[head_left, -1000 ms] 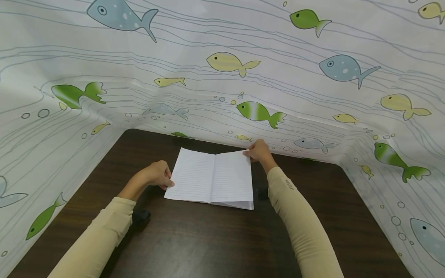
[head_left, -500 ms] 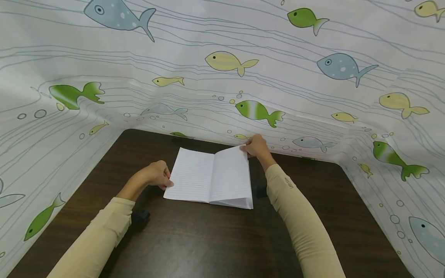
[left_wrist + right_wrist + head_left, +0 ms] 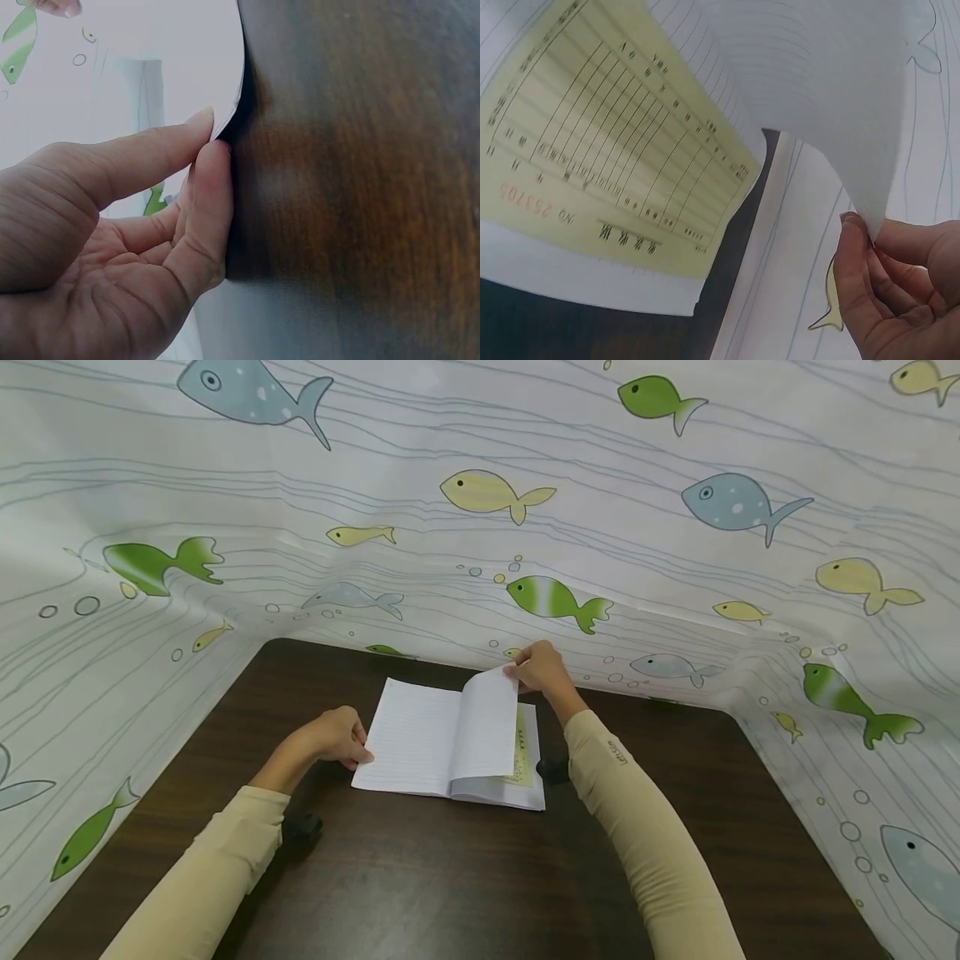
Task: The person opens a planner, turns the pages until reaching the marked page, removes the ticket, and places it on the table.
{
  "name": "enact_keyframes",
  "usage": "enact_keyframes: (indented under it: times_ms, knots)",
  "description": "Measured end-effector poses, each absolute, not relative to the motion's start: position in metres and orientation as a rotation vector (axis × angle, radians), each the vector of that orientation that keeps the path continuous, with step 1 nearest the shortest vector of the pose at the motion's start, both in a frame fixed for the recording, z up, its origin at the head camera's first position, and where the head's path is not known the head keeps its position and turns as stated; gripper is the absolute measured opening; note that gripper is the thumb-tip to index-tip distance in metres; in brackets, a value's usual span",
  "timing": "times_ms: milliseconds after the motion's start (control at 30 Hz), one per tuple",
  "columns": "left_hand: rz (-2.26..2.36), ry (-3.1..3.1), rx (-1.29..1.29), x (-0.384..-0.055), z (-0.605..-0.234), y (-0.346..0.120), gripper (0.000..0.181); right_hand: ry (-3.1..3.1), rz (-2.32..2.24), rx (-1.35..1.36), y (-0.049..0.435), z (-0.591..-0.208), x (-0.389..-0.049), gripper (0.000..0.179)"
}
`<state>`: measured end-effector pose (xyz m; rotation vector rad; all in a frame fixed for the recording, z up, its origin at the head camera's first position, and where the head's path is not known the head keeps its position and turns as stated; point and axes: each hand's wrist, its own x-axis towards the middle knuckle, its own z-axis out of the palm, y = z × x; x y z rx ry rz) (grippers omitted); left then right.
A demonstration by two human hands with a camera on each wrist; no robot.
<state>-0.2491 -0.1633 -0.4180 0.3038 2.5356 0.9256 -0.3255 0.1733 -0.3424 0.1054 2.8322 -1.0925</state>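
Observation:
A lined notebook (image 3: 414, 739) lies open on the dark wooden table. At its left edge my left hand (image 3: 336, 737) pinches the pages between thumb and forefinger; the left wrist view shows that thumb (image 3: 169, 142) on top of the paper edge. My right hand (image 3: 542, 668) pinches the far corner of a right-hand page (image 3: 486, 722), which stands lifted and curves toward the spine. Beneath the raised page a yellow printed form (image 3: 622, 142) with a ruled table and red digits lies on the page below. In the head view the lifted page covers part of this form.
Behind the table (image 3: 420, 885) and along both sides hangs a white sheet (image 3: 420, 560) printed with fish and wavy lines. It meets the table's far edge close behind my right hand. Dark wrist devices (image 3: 302, 828) sit under both forearms.
My right hand has lifted the right-hand page and moved left with it, uncovering the yellow form. The left hand keeps its grip at the notebook's left edge.

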Motion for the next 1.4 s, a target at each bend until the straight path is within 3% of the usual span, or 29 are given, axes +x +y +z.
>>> enact_keyframes:
  times_ms: [1400]
  knots:
    - [0.956,2.525,0.280,-0.251,-0.419,-0.164,0.027,2.735,-1.279,-0.090,0.060,-0.345,-0.318,0.021]
